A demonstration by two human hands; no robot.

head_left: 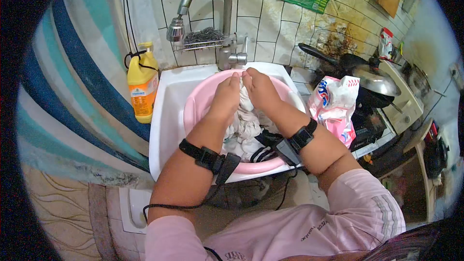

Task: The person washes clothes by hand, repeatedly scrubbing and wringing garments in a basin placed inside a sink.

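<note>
Both my hands are closed on a white garment [245, 102], close together above the far side of a pink basin [190, 114]. My left hand [226, 97] grips it from the left, and my right hand [262, 91] from the right with the fingertips curled in. The cloth hangs bunched between them onto a heap of wet white laundry [245, 133]. A dark cloth with white stripes [266, 151] lies at the near right of that heap. My forearms cover parts of the basin on both sides.
The basin sits in a white sink [166, 92] under a metal faucet [227, 7]. A wire rack [205, 43] holds a steel scourer. On the left hangs a yellow bottle [142, 84]. At right are a detergent bag [336, 106] and a lidded pan [379, 79].
</note>
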